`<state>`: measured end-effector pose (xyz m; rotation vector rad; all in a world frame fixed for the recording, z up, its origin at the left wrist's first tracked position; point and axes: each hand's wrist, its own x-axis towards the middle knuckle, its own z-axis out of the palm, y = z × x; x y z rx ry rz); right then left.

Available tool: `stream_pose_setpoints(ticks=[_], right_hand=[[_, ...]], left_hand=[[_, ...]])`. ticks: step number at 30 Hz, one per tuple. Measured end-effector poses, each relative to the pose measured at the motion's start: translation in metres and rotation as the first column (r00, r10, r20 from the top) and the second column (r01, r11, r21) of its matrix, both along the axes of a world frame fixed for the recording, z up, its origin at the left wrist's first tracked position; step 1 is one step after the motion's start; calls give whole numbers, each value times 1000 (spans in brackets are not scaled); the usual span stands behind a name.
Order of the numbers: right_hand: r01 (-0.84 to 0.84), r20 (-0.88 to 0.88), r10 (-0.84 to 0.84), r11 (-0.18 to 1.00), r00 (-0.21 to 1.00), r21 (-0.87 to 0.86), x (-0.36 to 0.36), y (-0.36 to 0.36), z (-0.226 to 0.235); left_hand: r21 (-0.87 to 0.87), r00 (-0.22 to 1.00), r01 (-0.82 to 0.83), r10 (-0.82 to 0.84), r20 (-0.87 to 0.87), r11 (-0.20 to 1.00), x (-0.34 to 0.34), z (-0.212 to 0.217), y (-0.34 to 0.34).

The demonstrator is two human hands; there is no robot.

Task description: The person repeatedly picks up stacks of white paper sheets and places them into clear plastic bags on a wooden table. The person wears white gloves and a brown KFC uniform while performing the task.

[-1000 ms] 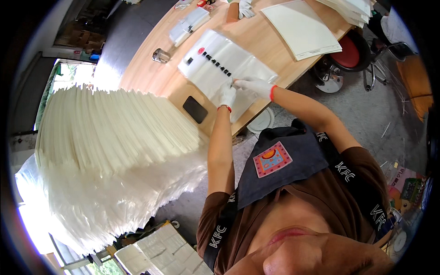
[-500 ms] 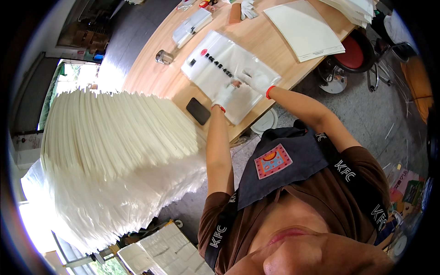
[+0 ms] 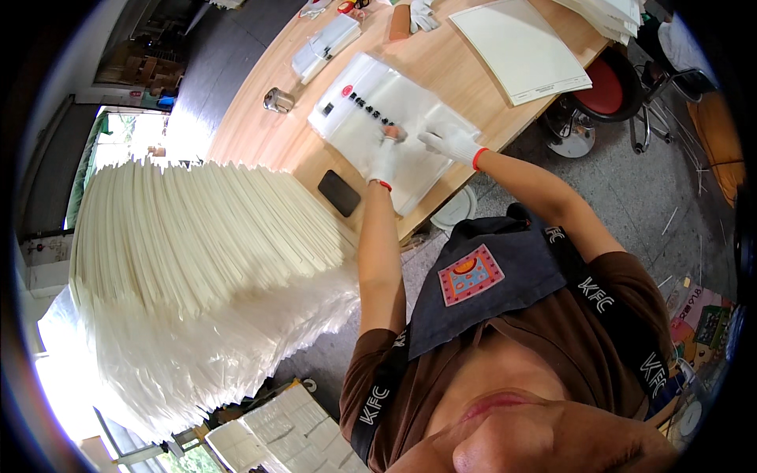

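Observation:
A stack of clear plastic bags (image 3: 430, 106) with dark print and a red mark lies on the wooden table in front of me. My left hand (image 3: 384, 156), in a white glove with bare fingertips, rests on the bags near the printed line. Its fingers reach away from me and look slightly bent, with nothing visible in them. My right hand (image 3: 453, 147), in a white glove with a red cuff, is over the right part of the bags, its fingers stretched out toward the left. Whether it touches the plastic is unclear.
A dark phone (image 3: 339, 193) lies left of the bags, with a glass jar (image 3: 278, 100) beyond. White sheets (image 3: 520, 51) lie at the table's right. A tall bank of cream sheets in plastic (image 3: 197, 229) stands at left. A red-seated stool (image 3: 603, 88) is at right.
My left hand has slid a little away from me across the bags. My right hand has drawn slightly to the right, so the two hands are farther apart.

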<state>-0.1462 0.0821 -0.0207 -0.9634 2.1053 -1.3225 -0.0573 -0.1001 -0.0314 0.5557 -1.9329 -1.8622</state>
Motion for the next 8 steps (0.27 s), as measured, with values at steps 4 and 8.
stream_pose_setpoints(ticks=[4,8], right_hand=[[20,-264,73,942,962,335,-23,53,-26],[-144,92,111,806,989,574,-21,75,50]], left_hand=[[528,915,52,172,-366,847,-5,39,-13],[-228,988,-21,-14,-153,974,-11,41,-13]])
